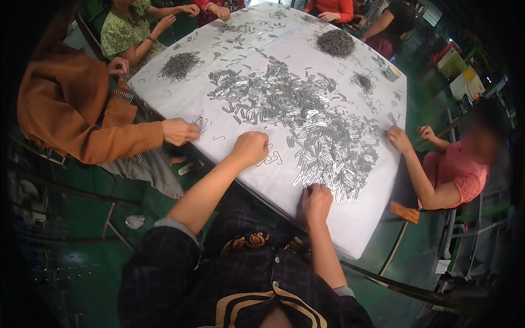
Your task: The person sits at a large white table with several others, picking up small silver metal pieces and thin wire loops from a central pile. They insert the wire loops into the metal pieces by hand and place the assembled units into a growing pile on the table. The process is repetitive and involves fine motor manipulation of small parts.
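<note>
My left hand [251, 148] is closed in a loose fist above the near left part of the white table. Beside its fingertips lie several bent wire hooks [272, 158]; whatever it may hold is hidden. At the near end of a wide pile of small, shiny, flat metal pieces [331, 147] is my right hand [318, 205]. Its fingers are bent and drawn together against the pieces, and what is between them cannot be made out.
The white-covered table [361, 218] carries dark wire heaps [335, 44] farther back and another wire heap [180, 66] at the left. A small cup [392, 72] stands by the right edge. Several people work around it; an orange-brown sleeve [131, 143] reaches in close on my left.
</note>
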`<state>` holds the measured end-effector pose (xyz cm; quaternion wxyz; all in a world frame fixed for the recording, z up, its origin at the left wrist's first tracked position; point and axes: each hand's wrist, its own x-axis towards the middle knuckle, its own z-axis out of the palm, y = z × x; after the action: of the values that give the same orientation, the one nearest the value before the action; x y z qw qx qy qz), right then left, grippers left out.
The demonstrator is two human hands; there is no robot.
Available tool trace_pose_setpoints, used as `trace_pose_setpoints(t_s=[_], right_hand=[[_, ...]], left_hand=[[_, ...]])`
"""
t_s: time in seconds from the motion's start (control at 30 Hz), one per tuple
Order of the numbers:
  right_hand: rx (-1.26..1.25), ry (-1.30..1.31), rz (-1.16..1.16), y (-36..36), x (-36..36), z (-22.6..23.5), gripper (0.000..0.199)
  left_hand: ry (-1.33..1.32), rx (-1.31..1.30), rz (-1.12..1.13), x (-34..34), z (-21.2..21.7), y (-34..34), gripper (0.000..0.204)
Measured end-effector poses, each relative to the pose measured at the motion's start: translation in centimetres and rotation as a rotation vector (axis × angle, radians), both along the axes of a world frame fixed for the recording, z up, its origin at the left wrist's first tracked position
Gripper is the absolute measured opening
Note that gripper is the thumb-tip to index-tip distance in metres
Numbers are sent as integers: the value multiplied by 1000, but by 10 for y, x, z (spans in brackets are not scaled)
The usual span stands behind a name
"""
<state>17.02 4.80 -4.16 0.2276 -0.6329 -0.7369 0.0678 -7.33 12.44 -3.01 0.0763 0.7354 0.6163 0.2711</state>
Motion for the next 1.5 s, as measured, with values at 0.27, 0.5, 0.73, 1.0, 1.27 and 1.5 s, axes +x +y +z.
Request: trace_pose_setpoints(t_s=[0.27,0.5,0.73,1.0,1.27,1.5], right_hand=[[-11,-213,220,20,19,-9,10],[-400,993,156,0,-9,53,15],[-139,890,250,-17,-25,71,10],[26,620,352,-18,-33,78,12],[230,281,432,12,-16,-7,33],[35,-471,563,-1,-35,-5,97]], left_hand=[[-1147,-519,11,-4,8,-39,5],[-1295,-509,-185,44,31,-82,8],[-1163,-418,-151,54,58,-94,11],[-1172,-227,-149,60,55,-99,6],[-1344,88,-102,-5,50,-121,4],[-1043,534,503,-123,52,-220,6]])
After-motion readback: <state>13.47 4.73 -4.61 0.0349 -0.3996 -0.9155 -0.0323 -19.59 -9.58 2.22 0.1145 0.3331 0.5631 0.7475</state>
